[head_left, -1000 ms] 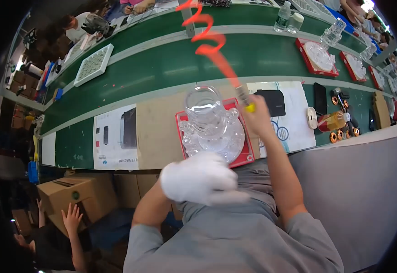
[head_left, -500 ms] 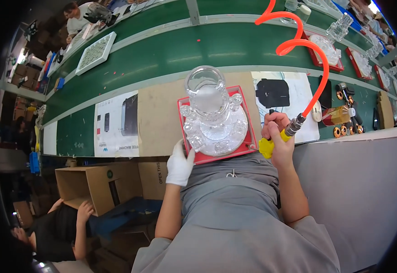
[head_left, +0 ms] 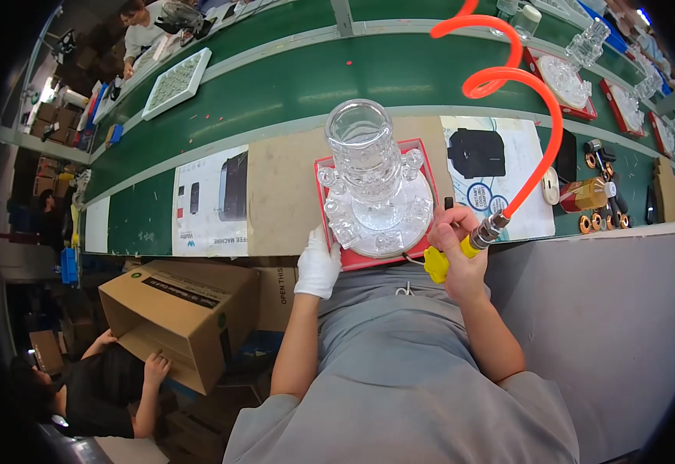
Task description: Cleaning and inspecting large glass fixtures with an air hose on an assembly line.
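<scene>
A clear plastic assembly (head_left: 362,155) with a tall open cylinder and several small knobs round its base stands in a shallow red tray (head_left: 360,261) in front of me. My left hand (head_left: 319,267), in a white glove, grips the tray's near left edge. In my bare right hand (head_left: 461,263) is a yellow air blow gun (head_left: 436,264), its thin nozzle pointing left at the tray's near edge. An orange coiled hose (head_left: 548,158) runs up from the gun's metal fitting. My fingers partly hide the gun's handle.
Flattened printed cardboard (head_left: 212,203) covers parts of the green bench. Black flat part (head_left: 476,153), amber bottle (head_left: 585,195) and copper-coloured rings lie to the right. A white tray (head_left: 176,83) sits far left. Below left, another person's hands (head_left: 155,370) hold a cardboard box (head_left: 186,321).
My right hand has moved the air blow gun left and slightly down along the tray's near edge. The other person's cardboard box has tipped and turned. The whole view has shifted slightly.
</scene>
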Motion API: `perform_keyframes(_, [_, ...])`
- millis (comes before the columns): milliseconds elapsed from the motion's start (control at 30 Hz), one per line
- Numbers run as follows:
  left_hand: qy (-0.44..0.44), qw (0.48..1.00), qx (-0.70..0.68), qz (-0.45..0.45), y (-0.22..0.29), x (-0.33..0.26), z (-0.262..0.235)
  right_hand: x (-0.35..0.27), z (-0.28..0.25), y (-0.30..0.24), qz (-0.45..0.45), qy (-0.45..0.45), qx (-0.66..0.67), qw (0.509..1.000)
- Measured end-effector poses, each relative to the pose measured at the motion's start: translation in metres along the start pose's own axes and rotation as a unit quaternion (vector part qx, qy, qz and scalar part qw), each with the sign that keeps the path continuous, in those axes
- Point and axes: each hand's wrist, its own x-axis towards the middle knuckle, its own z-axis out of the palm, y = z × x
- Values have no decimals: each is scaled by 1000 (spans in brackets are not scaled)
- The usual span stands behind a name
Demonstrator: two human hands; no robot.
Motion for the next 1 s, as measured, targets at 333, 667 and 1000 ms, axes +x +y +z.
perform_keyframes(333, [-5, 998, 32, 49, -19, -1, 12, -16, 10, 36, 11, -69, 84, 994])
perform_keyframes(667, [-18, 996, 23, 79, -25, -17, -1, 6, -60, -15, -12, 67, 17, 998])
perform_keyframes(1000, [75, 991, 29, 107, -2, -41, -13, 93, -46, 0, -117, 88, 28, 989])
